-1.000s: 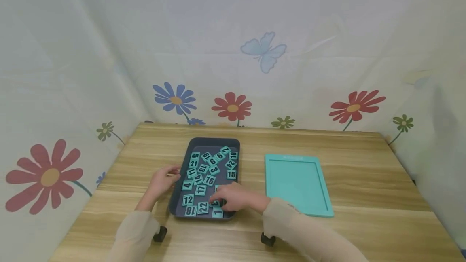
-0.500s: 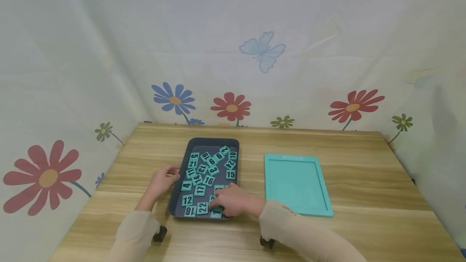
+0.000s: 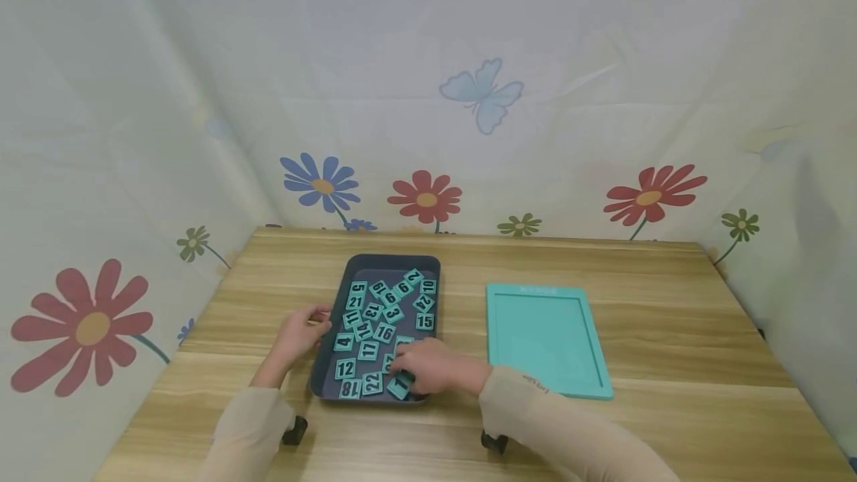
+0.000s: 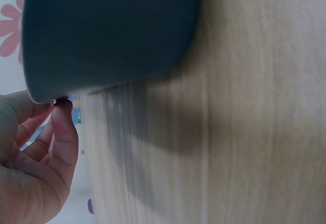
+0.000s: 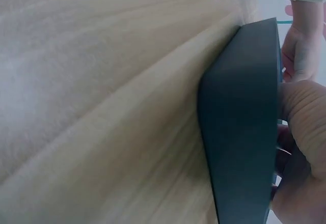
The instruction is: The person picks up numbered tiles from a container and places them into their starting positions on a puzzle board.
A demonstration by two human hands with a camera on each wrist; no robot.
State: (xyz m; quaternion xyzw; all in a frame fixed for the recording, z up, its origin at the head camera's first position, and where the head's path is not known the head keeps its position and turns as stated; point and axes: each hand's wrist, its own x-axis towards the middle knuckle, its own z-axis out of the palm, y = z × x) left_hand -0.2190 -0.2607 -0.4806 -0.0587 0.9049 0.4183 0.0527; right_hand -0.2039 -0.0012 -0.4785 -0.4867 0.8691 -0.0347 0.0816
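A dark tray holds several teal number tiles, such as a 16 tile and a 12 tile. My left hand pinches the tray's left rim; in the left wrist view its thumb meets that rim. My right hand reaches over the tray's right wall, its curled fingers pinching a number 1 tile at its upper edge. This tile lies slanted near the tray's front right corner. In the right wrist view the tray wall hides the fingertips.
To the right lies a teal frame board with a recessed middle, partly behind the right sleeve. The wooden table ends at a flowered cloth backdrop.
The right fingers have shifted slightly within the tray's front right corner. The number 1 tile has turned from straight to slanted. The left hand and tray have stayed put.
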